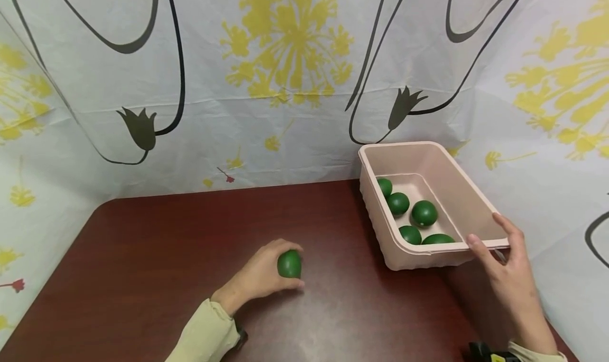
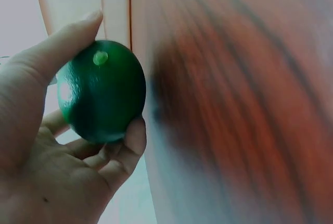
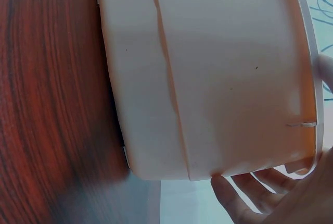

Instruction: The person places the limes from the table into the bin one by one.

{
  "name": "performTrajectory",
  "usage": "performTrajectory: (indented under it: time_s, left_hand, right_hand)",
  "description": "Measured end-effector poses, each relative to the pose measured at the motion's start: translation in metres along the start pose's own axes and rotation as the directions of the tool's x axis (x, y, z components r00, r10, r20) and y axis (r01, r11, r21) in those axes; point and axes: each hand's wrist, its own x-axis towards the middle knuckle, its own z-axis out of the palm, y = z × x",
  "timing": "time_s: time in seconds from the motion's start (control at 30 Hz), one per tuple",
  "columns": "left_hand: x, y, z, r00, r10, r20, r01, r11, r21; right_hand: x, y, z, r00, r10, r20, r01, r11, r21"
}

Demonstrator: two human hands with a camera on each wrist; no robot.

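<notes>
My left hand (image 1: 264, 269) grips a shiny dark green lime (image 1: 289, 264) between thumb and fingers, low over the table, left of the bin. In the left wrist view the lime (image 2: 104, 94) shows a pale stem scar near the thumb. A light pink plastic bin (image 1: 468, 185) stands at the right, with several green limes (image 1: 424, 213) on its floor toward the left and near sides. My right hand (image 1: 511, 272) holds the bin's near right corner, thumb at the front rim. Fingers (image 3: 229, 200) touch its outer side in the right wrist view.
The dark reddish-brown wooden table (image 1: 157, 256) carries the bin at its right side. Behind and beside it hangs a white cloth (image 1: 304, 129) with yellow and grey flower prints, close to the bin's far end.
</notes>
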Motion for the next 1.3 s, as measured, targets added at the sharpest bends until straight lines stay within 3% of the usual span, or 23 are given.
performTrajectory:
  time_s: [0.47, 1.03, 1.3]
  left_hand:
    - [0.001, 0.005, 0.003, 0.999, -0.031, -0.043, 0.029, 0.998, -0.047]
    - [0.014, 0.020, 0.007, 0.991, 0.004, -0.131, -0.018, 0.994, -0.107]
    - [0.018, 0.025, 0.009, 0.984, 0.045, -0.171, -0.062, 0.994, -0.095]
  right_hand:
    - [0.001, 0.001, 0.002, 0.999, -0.038, 0.005, 0.038, 0.999, 0.003]
    - [0.000, 0.000, -0.001, 0.999, -0.038, -0.021, 0.038, 0.999, -0.011]
    - [-0.002, 0.000, 0.002, 0.999, -0.026, -0.020, 0.026, 1.000, -0.008]
